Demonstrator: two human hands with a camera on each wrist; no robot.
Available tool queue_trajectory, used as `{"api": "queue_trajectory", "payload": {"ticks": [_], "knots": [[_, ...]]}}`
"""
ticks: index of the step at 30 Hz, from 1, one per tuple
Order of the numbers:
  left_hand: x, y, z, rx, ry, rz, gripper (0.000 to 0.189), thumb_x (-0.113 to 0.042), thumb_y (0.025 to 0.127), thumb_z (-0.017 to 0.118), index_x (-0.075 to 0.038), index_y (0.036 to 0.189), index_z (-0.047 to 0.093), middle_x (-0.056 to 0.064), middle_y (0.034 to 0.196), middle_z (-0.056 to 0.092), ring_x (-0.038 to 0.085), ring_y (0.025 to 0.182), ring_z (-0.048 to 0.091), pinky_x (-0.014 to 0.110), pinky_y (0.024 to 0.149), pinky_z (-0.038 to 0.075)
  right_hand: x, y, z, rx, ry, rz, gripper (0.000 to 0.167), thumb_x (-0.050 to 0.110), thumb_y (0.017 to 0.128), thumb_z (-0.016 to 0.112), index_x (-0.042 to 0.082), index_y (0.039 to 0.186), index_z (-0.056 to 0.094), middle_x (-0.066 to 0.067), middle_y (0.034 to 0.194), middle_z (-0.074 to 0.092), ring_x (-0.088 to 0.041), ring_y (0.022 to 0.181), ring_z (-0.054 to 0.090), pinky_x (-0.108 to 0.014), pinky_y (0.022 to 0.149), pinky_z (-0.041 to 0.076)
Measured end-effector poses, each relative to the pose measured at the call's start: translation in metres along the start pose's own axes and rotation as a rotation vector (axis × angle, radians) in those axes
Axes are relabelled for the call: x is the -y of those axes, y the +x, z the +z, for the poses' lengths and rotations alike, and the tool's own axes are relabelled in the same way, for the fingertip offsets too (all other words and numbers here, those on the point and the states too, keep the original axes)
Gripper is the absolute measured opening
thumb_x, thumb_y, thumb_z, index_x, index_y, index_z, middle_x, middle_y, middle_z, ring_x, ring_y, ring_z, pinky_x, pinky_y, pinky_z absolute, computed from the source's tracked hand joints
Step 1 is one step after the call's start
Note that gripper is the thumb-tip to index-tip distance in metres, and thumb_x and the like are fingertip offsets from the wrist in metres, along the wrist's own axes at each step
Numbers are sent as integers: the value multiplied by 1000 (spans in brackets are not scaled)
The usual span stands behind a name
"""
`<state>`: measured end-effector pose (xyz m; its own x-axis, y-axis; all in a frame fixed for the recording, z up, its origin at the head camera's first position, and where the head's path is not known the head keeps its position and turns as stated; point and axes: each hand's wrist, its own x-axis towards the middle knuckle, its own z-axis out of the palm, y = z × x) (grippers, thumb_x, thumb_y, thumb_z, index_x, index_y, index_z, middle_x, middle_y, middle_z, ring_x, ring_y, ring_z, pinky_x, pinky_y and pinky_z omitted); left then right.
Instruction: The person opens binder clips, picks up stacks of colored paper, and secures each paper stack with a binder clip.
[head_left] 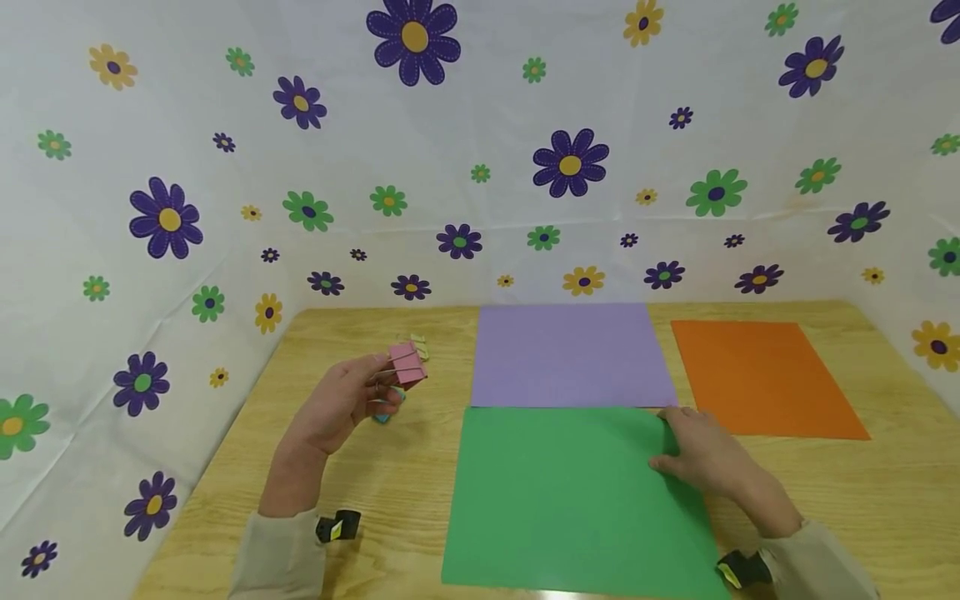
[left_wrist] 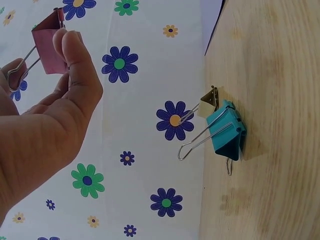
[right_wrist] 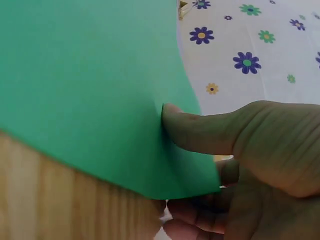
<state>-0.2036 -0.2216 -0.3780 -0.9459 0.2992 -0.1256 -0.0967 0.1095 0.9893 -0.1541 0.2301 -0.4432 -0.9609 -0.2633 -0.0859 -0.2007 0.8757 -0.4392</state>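
My left hand (head_left: 341, 398) holds a pink binder clip (head_left: 407, 364) by its wire handles, raised over the left part of the table. In the left wrist view the fingers curl round that clip. Below it on the wood sit a teal binder clip (left_wrist: 226, 131) and a pale yellow binder clip (left_wrist: 208, 102), close together. At the right, my right hand (head_left: 708, 457) pinches the far right corner of a green paper sheet (head_left: 570, 500). The thumb presses on the sheet's face with the other fingers beneath, and the corner is bent up slightly in the right wrist view.
A purple sheet (head_left: 570, 354) lies just beyond the green one, its near edge along the green sheet's far edge. To the right lies an orange sheet (head_left: 765, 379). A flower-printed white cloth (head_left: 480, 108) rises behind and beside the wooden table (head_left: 405, 492).
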Motion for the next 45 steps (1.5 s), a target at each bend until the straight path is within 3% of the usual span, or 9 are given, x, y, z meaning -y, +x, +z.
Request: {"api": "queue_trajectory", "payload": {"ticks": [5,11,15,20,23,25,31,39,45], "knots": [[0,0,0,0,-8,-3,56,-38,107,42,11,132,49,4,101,63,11,80,61,25,73,57,-10,3,-1,67,170,32,72,22,83,82,-9,131,40,-35,121,58,-42,106,60,-54,82,53],[-1,-1,0,1,-3,3,57,-38,107,41,12,132,49,6,100,62,11,79,62,25,74,57,-21,2,-5,110,388,46,97,20,84,81,-7,149,14,-45,141,36,-56,128,41,-66,98,41],[-2,-2,-1,6,3,16,58,-38,107,41,14,133,48,5,101,62,11,80,62,25,75,57,-31,1,-9,172,578,48,98,12,87,74,-8,152,3,-45,143,33,-55,129,41,-65,101,40],[-3,-2,0,12,2,14,58,-37,107,41,14,133,47,5,102,62,11,81,61,25,75,56,-40,2,-15,257,734,10,69,9,92,68,-18,141,28,-33,123,57,-35,105,62,-44,85,55],[-3,-2,0,3,-4,9,57,-37,107,42,13,133,48,4,102,62,10,80,62,24,74,57,-43,2,-17,300,778,-20,45,10,97,62,-20,127,46,-18,107,65,-22,89,66,-35,73,57],[-3,-2,0,4,-6,8,57,-37,107,42,13,133,48,4,102,62,10,80,62,24,74,57,-45,2,-18,321,805,-34,43,11,100,57,-20,127,46,-14,103,66,-21,84,67,-35,69,58],[-2,-1,0,13,-1,11,58,-37,107,41,14,134,47,4,102,62,10,81,61,24,74,56,-42,1,-17,340,871,-62,64,15,106,48,-19,148,13,-19,113,65,-22,88,70,-41,70,60],[0,-2,-1,-7,-3,-1,55,-36,107,41,13,131,49,5,100,62,11,79,62,24,73,56,-38,2,-12,372,973,-45,72,26,109,40,-9,154,-4,-22,130,59,-26,99,70,-45,81,59],[-1,-2,-2,-6,1,1,57,-38,107,41,12,131,50,6,99,63,12,79,61,24,73,56,-38,4,-9,400,992,-81,88,9,100,58,-14,150,-10,-37,139,46,-28,105,69,-44,84,58]]}}
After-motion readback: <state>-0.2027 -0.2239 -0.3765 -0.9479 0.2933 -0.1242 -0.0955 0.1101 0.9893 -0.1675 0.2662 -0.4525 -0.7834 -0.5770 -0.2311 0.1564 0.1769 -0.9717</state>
